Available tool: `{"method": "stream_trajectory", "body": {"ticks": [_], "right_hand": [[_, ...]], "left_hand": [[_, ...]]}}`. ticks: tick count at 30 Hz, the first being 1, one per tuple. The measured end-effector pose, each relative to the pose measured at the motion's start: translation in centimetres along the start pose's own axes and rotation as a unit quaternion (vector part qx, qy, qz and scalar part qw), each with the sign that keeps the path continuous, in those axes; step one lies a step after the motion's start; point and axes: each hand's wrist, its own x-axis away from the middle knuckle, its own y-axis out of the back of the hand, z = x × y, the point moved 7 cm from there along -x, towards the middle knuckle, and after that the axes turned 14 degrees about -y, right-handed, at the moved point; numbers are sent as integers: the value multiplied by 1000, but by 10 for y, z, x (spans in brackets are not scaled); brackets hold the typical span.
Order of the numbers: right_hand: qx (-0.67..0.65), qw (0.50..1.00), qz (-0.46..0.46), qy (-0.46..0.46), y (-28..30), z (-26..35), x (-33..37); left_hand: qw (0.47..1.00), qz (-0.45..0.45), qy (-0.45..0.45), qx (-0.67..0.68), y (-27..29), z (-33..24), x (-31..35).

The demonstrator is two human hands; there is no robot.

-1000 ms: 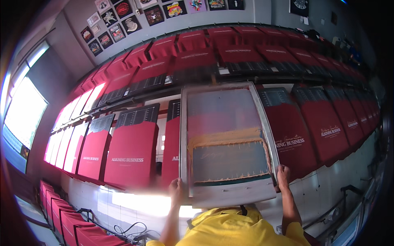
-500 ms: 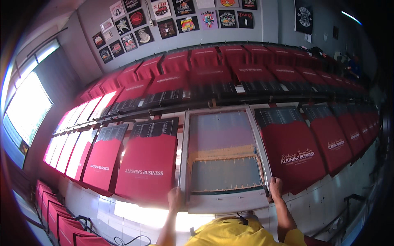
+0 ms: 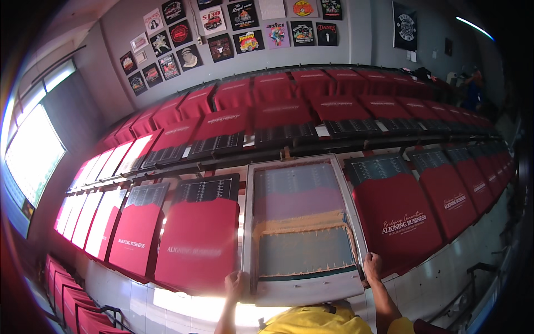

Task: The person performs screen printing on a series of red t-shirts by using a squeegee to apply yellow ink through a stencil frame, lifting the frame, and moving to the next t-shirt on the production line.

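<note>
A screen-printing frame point(image 3: 328, 287) with a pale rim lies in front of me, over one place in the near row. Through its mesh show a hazy dark area with marks and a reddish band. Tan tape or residue edges a grey-blue window point(image 3: 303, 251) in its lower half. My left hand point(image 3: 234, 283) is closed on the frame's near left corner. My right hand point(image 3: 372, 266) grips its right side near the front. Whether the frame rests fully on what is beneath it, I cannot tell.
Red shirts on dark boards flank the frame, a plain-lettered one point(image 3: 196, 239) at left and another point(image 3: 397, 214) at right. More rows stand behind a dark rail point(image 3: 217, 162). Red-covered boards point(image 3: 75, 300) sit low at left. A person in blue point(image 3: 474, 94) is at far right.
The whole view has shifted, so the frame, boards and my hands sit slightly lower in the picture. Both hands keep their hold on the frame.
</note>
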Motion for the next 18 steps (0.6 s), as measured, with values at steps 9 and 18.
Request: {"method": "stream_trajectory", "body": {"ticks": [9, 18], "right_hand": [[5, 1000, -20, 11, -7, -4, 1], [83, 971, -7, 222, 38, 90, 74]], "left_hand": [[993, 55, -52, -87, -3, 3, -11], [957, -119, -232, -126, 33, -70, 29]]}}
